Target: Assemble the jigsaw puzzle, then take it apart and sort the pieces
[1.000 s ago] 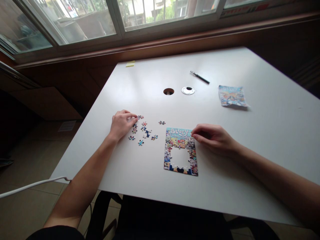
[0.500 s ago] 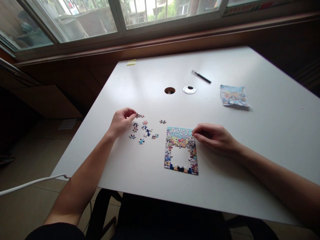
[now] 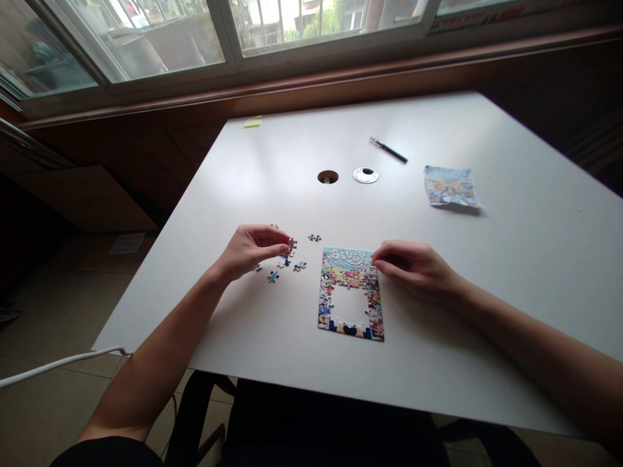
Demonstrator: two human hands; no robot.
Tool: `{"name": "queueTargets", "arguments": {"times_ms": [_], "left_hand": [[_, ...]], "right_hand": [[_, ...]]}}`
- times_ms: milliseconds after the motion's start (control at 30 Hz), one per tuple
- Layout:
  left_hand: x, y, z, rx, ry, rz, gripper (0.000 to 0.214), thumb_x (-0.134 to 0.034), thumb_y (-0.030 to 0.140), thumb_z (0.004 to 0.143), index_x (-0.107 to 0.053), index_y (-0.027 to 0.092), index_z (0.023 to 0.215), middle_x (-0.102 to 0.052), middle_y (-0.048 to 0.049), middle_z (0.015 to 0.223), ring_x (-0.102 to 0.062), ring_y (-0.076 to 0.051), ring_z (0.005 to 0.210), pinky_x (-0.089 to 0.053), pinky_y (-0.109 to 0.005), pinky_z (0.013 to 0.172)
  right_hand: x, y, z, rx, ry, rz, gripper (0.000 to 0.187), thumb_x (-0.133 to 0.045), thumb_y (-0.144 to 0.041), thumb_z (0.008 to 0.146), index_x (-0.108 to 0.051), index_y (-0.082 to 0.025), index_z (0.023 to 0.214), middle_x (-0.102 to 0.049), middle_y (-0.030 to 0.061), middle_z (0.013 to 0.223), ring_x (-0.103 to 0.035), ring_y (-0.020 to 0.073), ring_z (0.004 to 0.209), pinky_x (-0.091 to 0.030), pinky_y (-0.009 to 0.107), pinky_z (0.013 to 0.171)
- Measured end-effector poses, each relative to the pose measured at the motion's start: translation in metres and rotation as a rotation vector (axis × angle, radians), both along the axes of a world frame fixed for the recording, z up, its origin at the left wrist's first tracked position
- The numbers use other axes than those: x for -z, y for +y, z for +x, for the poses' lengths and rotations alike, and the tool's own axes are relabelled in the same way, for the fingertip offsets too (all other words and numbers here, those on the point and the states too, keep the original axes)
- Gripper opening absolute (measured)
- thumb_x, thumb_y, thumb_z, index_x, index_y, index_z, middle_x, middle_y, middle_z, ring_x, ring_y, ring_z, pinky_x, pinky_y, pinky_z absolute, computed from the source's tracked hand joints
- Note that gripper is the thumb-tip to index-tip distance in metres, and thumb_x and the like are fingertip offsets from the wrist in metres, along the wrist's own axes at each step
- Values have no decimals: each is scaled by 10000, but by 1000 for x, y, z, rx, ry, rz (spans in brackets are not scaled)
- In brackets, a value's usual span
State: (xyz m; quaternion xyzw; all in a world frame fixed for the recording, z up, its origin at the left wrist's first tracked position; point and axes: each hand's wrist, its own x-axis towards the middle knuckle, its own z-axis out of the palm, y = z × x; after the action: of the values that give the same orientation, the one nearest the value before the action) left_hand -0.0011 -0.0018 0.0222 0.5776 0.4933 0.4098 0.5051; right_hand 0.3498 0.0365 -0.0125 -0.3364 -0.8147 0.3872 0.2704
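My left hand (image 3: pixel 256 251) is raised over the loose pieces, thumb and fingertips pinched on a small jigsaw piece (image 3: pixel 293 244). Under and around it lie several jigsaw pieces, among them a light-blue piece (image 3: pixel 273 277) and a multicoloured piece (image 3: pixel 300 266); the hand hides some of them. The partly assembled jigsaw puzzle (image 3: pixel 376 305) lies flat, with cartoon figures round its border and a bare white area in its lower middle. At its upper right corner, my right hand (image 3: pixel 413 267) has curled fingers and thumb closed on the edge.
One joined-looking piece group (image 3: pixel 315 238) lies apart, above the puzzle. Farther back on the white table (image 3: pixel 272 188) are a cable hole (image 3: pixel 328 177), its round cover (image 3: pixel 365 175), a black pen (image 3: pixel 388 150) and a printed packet (image 3: pixel 451 187). A white cable (image 3: pixel 63 363) crosses at left.
My left hand has moved right and slightly nearer, carrying a jigsaw piece from the back of the loose pieces. My right hand stays at the puzzle's corner. The view has shifted slightly.
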Motion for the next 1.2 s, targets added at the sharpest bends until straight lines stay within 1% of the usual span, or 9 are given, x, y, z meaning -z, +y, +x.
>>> {"name": "queueTargets", "arguments": {"times_ms": [200,333,433,500,633,700,900,1100,1200], "left_hand": [[1,-3,2,28,-19,-6,286,-859,256,695,-759,155,944,-768,-94,930,-745,-218,878,-642,-364,850],[3,-3,2,36,-8,1,281,-853,261,706,-755,151,945,-764,-94,919,-742,-215,869,-639,-359,838],[2,-1,-1,38,18,47,289,-847,279,715,-744,142,948,-758,-97,925,-735,-211,862,-631,-358,824],[1,1,-5,-5,89,141,287,-826,298,742,-734,144,966,-753,-94,934,-724,-201,864,-617,-358,823],[5,8,-10,-132,456,410,185,-770,293,801,-747,199,959,-737,-62,967,-674,-177,883,-552,-336,805],[11,11,-9,-149,586,475,136,-751,270,817,-751,223,944,-728,-47,982,-654,-175,898,-525,-330,803],[26,12,3,-134,686,503,114,-729,246,836,-746,244,949,-714,-28,956,-618,-207,964,-495,-367,886],[28,11,6,-164,757,487,120,-737,281,839,-755,261,956,-722,-29,996,-608,-235,1010,-459,-419,951],[26,12,2,-171,776,501,122,-723,289,853,-757,262,967,-727,-23,1005,-615,-229,1010,-457,-415,954]], "right_hand": [[1,0,1,1,6,-22,166,-620,-361,917,-672,-208,881,-674,42,792,-594,173,710,-487,300,656],[1,0,0,7,8,-25,167,-624,-360,913,-674,-206,872,-672,39,784,-593,173,703,-484,298,650],[1,0,0,7,14,-29,161,-626,-351,911,-675,-203,875,-670,40,785,-591,172,700,-480,297,646],[2,0,0,4,15,-30,157,-623,-345,913,-676,-201,878,-668,42,787,-590,172,703,-478,298,647],[2,1,1,0,10,-25,149,-622,-334,915,-674,-199,877,-664,43,794,-586,170,708,-472,297,649],[2,1,0,-2,9,-20,141,-624,-328,915,-674,-200,881,-662,42,798,-586,169,711,-472,296,651],[-1,0,-2,-1,19,-6,140,-622,-327,912,-670,-204,867,-658,36,781,-580,164,689,-474,294,641],[-2,0,-3,13,10,-2,152,-625,-343,902,-678,-205,863,-667,35,773,-589,163,683,-478,292,636],[-1,0,-2,10,7,-1,154,-623,-341,904,-678,-202,867,-667,37,776,-589,162,688,-478,291,638]]}}
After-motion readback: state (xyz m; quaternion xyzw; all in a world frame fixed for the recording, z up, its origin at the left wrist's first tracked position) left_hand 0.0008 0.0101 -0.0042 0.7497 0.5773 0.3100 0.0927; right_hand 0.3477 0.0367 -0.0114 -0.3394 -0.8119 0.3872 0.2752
